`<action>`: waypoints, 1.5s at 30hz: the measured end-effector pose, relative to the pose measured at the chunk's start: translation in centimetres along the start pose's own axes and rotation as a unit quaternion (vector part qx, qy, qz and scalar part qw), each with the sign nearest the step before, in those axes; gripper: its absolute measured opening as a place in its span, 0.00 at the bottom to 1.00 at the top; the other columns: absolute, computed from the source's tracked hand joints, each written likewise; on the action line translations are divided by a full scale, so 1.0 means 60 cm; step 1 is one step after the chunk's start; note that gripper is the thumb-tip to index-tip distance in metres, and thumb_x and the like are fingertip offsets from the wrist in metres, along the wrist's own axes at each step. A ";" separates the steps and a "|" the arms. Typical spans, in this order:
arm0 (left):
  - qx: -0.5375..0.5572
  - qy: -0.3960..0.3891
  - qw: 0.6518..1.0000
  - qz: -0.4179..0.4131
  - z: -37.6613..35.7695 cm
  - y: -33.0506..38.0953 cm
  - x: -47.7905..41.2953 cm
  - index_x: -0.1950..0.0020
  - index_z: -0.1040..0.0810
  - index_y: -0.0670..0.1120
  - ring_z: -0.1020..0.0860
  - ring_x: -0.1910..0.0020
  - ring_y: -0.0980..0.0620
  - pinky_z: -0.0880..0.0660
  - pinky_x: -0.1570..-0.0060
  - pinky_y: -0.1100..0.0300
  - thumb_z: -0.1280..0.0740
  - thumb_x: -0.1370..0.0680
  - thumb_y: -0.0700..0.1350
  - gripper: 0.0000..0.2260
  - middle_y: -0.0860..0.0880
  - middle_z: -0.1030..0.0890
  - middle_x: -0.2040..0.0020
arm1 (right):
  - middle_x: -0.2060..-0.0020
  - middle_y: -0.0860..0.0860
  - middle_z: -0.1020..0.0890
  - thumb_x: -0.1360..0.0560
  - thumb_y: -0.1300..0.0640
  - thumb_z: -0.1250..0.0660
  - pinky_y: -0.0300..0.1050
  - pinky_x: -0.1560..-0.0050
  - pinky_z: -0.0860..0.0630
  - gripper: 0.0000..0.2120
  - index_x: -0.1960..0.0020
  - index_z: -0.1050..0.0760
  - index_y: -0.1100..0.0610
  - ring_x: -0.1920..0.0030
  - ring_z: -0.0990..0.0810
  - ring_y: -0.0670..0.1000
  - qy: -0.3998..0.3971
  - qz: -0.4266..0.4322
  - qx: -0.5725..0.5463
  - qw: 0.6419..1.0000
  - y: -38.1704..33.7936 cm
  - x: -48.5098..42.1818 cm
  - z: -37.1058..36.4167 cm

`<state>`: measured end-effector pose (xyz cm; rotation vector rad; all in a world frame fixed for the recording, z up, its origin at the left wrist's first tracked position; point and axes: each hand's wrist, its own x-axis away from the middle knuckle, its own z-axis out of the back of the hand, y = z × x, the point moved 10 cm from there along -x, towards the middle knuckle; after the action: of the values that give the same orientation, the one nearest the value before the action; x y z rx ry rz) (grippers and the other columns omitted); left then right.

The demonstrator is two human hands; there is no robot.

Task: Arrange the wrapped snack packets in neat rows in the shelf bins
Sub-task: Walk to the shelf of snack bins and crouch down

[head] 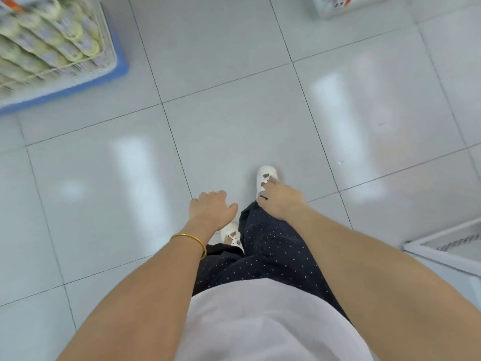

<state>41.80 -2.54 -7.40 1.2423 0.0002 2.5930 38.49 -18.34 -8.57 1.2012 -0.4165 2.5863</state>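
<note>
Though holding nothing in loose left hand (212, 211) or right hand (279, 201), looks mid-task, with pale wrapped snack packets (46, 43) rowed in white wire bin (107, 35).

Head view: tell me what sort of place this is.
Probably a shop aisle: a wire basket packed with rows of wrapped packets, a shelf edge with a label, and a glossy tiled floor.

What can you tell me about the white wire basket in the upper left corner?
The white wire basket sits on a blue base, blurred and cut off by the picture's edge. Thin wires form its walls. It holds pale green and purple wrapped packets overlapping in slanted rows. Nothing else is seen touching it.
</note>
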 end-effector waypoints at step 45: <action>0.179 0.134 0.966 0.129 1.670 -0.541 -1.181 0.36 0.28 0.46 0.27 0.42 0.43 0.32 0.47 0.51 0.44 0.22 0.54 0.19 0.43 0.23 0.40 | 0.43 0.53 0.23 0.24 0.44 0.45 0.46 0.56 0.32 0.20 0.38 0.31 0.55 0.44 0.24 0.56 0.042 0.101 0.126 0.986 -0.783 -1.292 1.591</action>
<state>168.59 0.58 -1.86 1.0412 0.4026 3.0728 170.00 -18.13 -2.61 1.1736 -0.2063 2.9245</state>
